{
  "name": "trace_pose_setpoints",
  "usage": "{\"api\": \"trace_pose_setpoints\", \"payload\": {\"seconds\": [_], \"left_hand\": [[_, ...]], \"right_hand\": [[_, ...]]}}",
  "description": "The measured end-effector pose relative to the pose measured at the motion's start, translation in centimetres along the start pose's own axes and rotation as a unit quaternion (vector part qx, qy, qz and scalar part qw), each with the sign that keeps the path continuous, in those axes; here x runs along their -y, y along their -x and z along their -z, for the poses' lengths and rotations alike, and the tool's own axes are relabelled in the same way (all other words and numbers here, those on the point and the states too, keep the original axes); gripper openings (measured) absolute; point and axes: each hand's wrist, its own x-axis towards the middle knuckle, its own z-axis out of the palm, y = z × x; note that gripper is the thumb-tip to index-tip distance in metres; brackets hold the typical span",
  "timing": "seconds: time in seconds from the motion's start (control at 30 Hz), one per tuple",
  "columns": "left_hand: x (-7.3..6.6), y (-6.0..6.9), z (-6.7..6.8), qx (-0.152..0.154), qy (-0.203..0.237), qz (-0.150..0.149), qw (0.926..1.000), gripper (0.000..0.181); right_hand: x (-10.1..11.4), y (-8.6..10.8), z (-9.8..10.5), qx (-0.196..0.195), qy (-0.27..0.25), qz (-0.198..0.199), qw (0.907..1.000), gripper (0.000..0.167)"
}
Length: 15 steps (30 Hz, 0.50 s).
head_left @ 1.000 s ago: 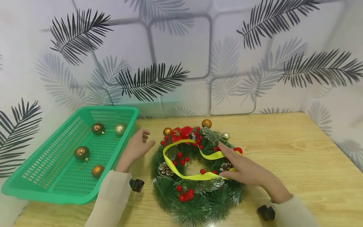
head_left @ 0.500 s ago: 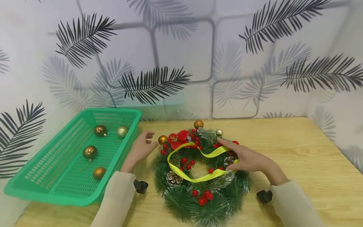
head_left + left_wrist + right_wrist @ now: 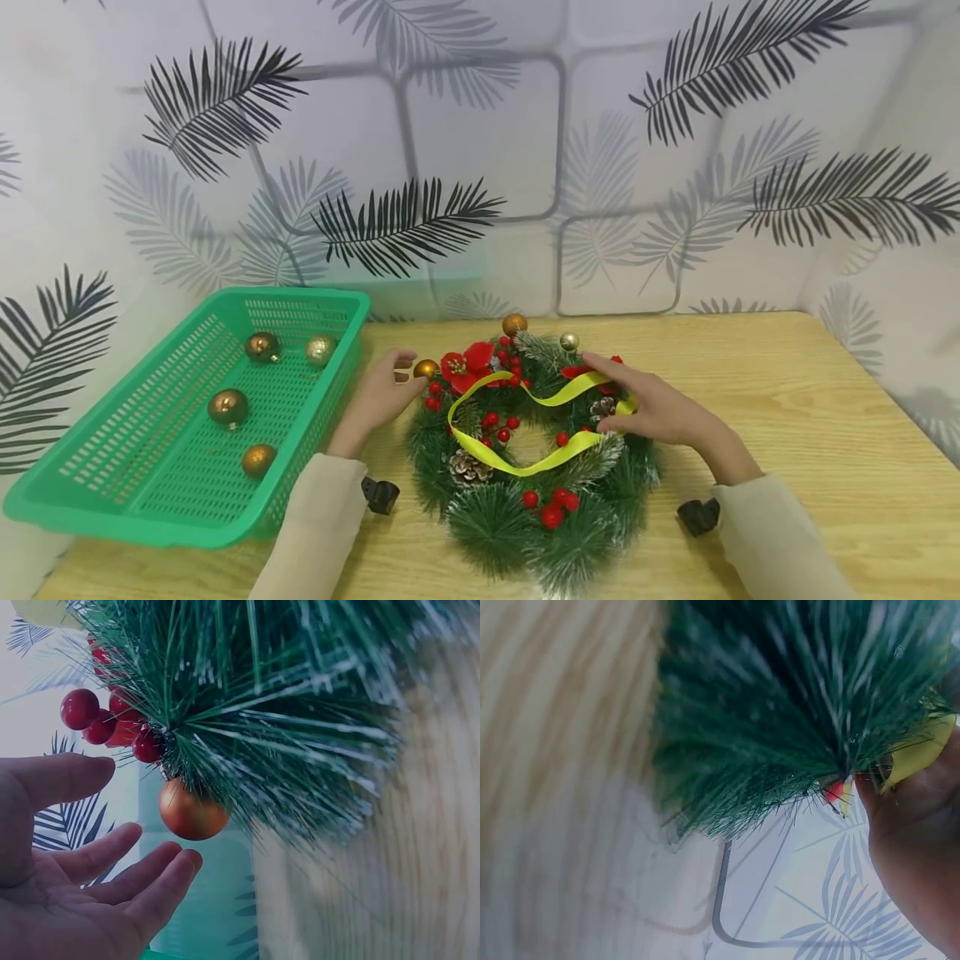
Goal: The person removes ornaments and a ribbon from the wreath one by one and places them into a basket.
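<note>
Turning counterclockwise, seen from above: the wreath (image 3: 487,525), against a second ago; its far copper bauble (image 3: 514,325) has shifted left, its near red berries (image 3: 552,517) right. Wreath lies flat on the wood-grained table (image 3: 787,375), right of the green perforated basket (image 3: 135,531) holding four round baubles (image 3: 228,408). Bristly pine needles (image 3: 292,735), frosted white at tips; scaly pine cone (image 3: 470,469); glossy berries; smooth orange bauble (image 3: 193,814) at far-left edge; flat yellow ribbon (image 3: 525,471) looped on top. Ring near-round, so a long axis cannot be told; face up, red flower (image 3: 480,357) toward the wall (image 3: 480,142). Ribbon loop runs longest left to right. Left hand (image 3: 381,392): fingers loosely bent, holding nothing, just beside orange bauble. Right hand (image 3: 663,408): thumb and fingers spread wide, rather straight, over the wreath's right side, touching the ribbon.
</note>
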Motion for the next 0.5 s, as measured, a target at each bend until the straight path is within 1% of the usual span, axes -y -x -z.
{"api": "trace_pose_setpoints", "payload": {"seconds": [0.17,0.37,0.5], "left_hand": [[-0.17,-0.05,-0.31,-0.002,0.005,-0.004,1.0,0.048],[-0.11,-0.29,-0.48,-0.003,0.012,-0.003,0.9999,0.047],[0.1,-0.53,-0.65,0.0,0.017,-0.013,0.9998,0.045]], "right_hand": [[-0.11,-0.03,0.14,-0.043,0.021,-0.017,0.9987,0.087],[0.23,-0.12,0.38,-0.079,0.05,-0.058,0.9939,0.089],[0.33,-0.55,0.35,-0.095,0.059,-0.095,0.9891,0.091]]}}
